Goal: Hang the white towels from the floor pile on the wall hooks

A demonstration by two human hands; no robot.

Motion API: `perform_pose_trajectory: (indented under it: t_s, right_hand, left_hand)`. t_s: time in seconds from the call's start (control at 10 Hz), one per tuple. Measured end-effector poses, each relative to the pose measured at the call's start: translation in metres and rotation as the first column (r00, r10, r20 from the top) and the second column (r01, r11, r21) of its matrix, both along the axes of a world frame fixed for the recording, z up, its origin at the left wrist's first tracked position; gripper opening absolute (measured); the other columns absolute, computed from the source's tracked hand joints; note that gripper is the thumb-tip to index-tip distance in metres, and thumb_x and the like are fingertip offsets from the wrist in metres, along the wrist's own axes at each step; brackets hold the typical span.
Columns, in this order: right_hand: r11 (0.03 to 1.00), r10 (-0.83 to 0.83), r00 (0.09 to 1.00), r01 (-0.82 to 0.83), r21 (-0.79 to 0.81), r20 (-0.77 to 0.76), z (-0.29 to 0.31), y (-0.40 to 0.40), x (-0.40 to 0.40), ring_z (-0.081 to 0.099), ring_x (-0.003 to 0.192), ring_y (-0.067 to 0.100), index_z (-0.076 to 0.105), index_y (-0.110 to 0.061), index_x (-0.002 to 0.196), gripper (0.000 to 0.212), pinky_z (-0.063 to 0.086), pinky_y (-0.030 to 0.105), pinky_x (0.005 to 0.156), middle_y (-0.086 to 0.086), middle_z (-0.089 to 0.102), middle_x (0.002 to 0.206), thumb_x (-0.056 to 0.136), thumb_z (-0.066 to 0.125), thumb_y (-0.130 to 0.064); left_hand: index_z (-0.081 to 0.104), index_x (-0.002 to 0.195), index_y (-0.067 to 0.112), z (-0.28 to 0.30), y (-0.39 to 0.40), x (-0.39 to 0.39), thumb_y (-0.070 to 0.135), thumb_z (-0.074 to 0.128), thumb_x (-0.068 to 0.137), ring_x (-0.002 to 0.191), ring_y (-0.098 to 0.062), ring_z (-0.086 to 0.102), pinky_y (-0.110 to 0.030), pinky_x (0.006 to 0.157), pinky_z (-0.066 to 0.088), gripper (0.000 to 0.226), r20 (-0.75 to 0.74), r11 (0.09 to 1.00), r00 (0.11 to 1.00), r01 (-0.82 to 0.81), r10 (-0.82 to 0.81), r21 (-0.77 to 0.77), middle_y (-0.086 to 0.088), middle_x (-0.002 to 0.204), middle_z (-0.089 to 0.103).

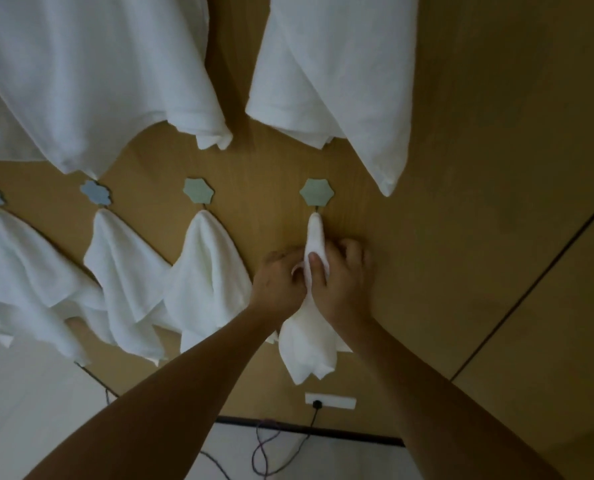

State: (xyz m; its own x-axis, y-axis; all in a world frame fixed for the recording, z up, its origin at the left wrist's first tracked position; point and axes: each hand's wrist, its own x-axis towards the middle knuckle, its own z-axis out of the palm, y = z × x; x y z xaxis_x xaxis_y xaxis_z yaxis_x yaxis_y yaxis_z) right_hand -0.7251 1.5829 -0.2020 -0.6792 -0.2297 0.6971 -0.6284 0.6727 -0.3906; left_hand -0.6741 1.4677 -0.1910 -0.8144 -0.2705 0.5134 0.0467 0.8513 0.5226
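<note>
2 hands, left hand (279,284) and right hand (337,282), were pinched on white towel (307,344); tip barely caught on hook (316,197). Slip judged likely if released.

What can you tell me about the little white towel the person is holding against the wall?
The small white towel looks like soft terry cloth. Its top is bunched into a narrow tip that reaches the hook under a pale green flower-shaped plate, rightmost in the lower row. Both hands grip its gathered neck: the left hand beside it, the right hand with its thumb across the cloth. Below them it hangs in loose folds against the wooden wall.
</note>
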Motion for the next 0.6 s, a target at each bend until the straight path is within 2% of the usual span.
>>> perform_pose_trajectory:
  t_s: [0.1, 0.2, 0.3, 0.4, 0.5, 0.6]
  right_hand:
    - [0.963, -0.093, 0.939, -0.001, 0.271, 0.331, 0.017, 0.003, 0.017, 0.051, 0.109, 0.03, 0.06, -0.019, 0.118, 0.036, 0.04, 0.041, 0.09, 0.011, 0.057, 0.117, 0.1, 0.044, -0.045]
    - [0.938, -0.18, 0.819, -0.025, 0.347, 0.545, 0.038, 0.006, 0.037, 0.037, 0.132, 0.034, 0.041, -0.019, 0.141, 0.052, 0.032, 0.049, 0.107, 0.014, 0.042, 0.141, 0.098, 0.047, -0.047]
    - [0.931, -0.233, 0.825, 0.036, 0.363, 0.515, 0.063, 0.011, 0.079, 0.029, 0.138, 0.035, 0.025, -0.019, 0.151, 0.068, 0.028, 0.051, 0.112, 0.015, 0.032, 0.15, 0.096, 0.05, -0.049]
    - [0.945, -0.221, 0.86, 0.071, 0.321, 0.459, 0.091, 0.013, 0.132, 0.031, 0.136, 0.035, 0.031, -0.023, 0.15, 0.066, 0.03, 0.051, 0.111, 0.013, 0.036, 0.147, 0.094, 0.053, -0.049]
    - [0.974, -0.115, 0.913, 0.027, 0.223, 0.391, 0.123, 0.012, 0.186, 0.038, 0.135, 0.031, 0.037, -0.022, 0.15, 0.063, 0.03, 0.044, 0.113, 0.011, 0.044, 0.146, 0.095, 0.055, -0.047]
    - [1.0, 0.022, 0.941, -0.023, -0.002, 0.337, 0.165, 0.014, 0.236, 0.048, 0.13, 0.022, 0.048, -0.02, 0.144, 0.055, 0.037, 0.037, 0.11, 0.005, 0.053, 0.14, 0.094, 0.061, -0.041]
  left_hand:
    - [0.063, 0.124, 0.013, 0.014, -0.017, 0.02, 0.016, 0.05, 0.093, 0.1, -0.026, 0.064, -0.023, 0.079, 0.05, 0.033, 0.344, 0.998, 0.939, 0.039, -0.018, -0.053, -0.007, 0.11, 0.069]
    - [0.052, 0.14, 0.014, 0.034, -0.026, 0.044, 0.022, 0.053, 0.096, 0.117, -0.026, 0.058, -0.029, 0.098, 0.043, 0.045, 0.388, 0.997, 0.921, 0.028, 0.001, -0.068, -0.009, 0.126, 0.064]
    - [0.052, 0.14, 0.012, 0.06, -0.029, 0.083, 0.018, 0.054, 0.095, 0.126, -0.025, 0.053, -0.028, 0.101, 0.04, 0.046, 0.276, 0.989, 0.959, 0.095, -0.061, -0.11, -0.008, 0.137, 0.058]
    - [0.054, 0.139, 0.013, 0.087, -0.035, 0.127, 0.02, 0.059, 0.093, 0.126, -0.026, 0.054, -0.031, 0.102, 0.041, 0.047, 0.164, 0.98, 0.979, 0.143, -0.12, -0.137, -0.008, 0.139, 0.057]
    - [0.058, 0.134, 0.013, 0.111, -0.044, 0.168, 0.024, 0.063, 0.09, 0.119, -0.028, 0.058, -0.033, 0.096, 0.045, 0.046, 0.035, 0.965, 0.985, 0.175, -0.171, -0.193, -0.011, 0.132, 0.062]
    - [0.051, 0.141, 0.018, 0.136, -0.059, 0.197, 0.032, 0.062, 0.09, 0.129, -0.027, 0.05, -0.037, 0.105, 0.04, 0.053, 0.053, 0.957, 0.989, 0.148, -0.139, -0.25, -0.01, 0.142, 0.053]
